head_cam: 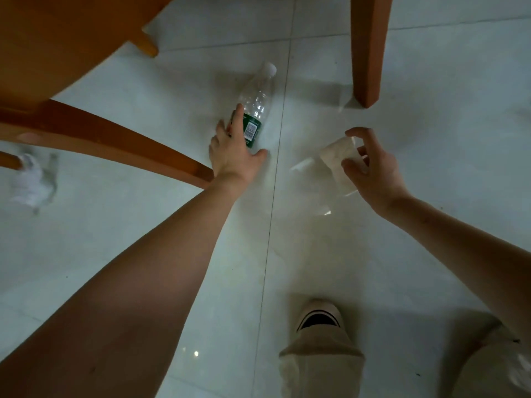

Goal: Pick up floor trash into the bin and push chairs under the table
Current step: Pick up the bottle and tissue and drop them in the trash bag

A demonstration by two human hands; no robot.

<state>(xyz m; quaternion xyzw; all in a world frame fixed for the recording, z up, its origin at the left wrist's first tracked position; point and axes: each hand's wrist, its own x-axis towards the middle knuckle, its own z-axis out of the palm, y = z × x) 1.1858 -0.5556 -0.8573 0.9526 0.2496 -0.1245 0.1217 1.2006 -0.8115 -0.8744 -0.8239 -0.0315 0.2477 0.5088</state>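
- Head view: clear plastic bottle (256,104) lies on its side on the pale tiled floor (431,81), white cap toward 12 o'clock, green label at the near end. It looks empty, so likely very light, thin-walled, springy under pressure and prone to roll or skid on smooth tile.
- Left hand (232,156) is down at the bottle's label end, at about 11 o'clock from the shoe (319,317). Grip spread, fingers along the left flank, thumb near the base, not yet closed around it. Whether the fingers touch the plastic, cannot tell.
- Best hold, in my judgement: wrap the labelled band, where the label gives some friction; a firm squeeze higher up on the bare wall would dent it.
- Right hand (373,170), at 1 o'clock from the shoe, has thumb and fingers curled around a clear plastic cup (339,162). Grip reads as a loose hold on it; the cup's outline is blurred, so contact is not certain. Light and crushable, so gentle pressure near the rim suits.
- Crumpled white paper (31,182) on the floor at 9 o'clock, beside a chair leg (115,145), well apart from both hands. Soft, weightless, a pinch will do.
- Another wooden leg (367,50) stands at 1 o'clock. No bin in view.
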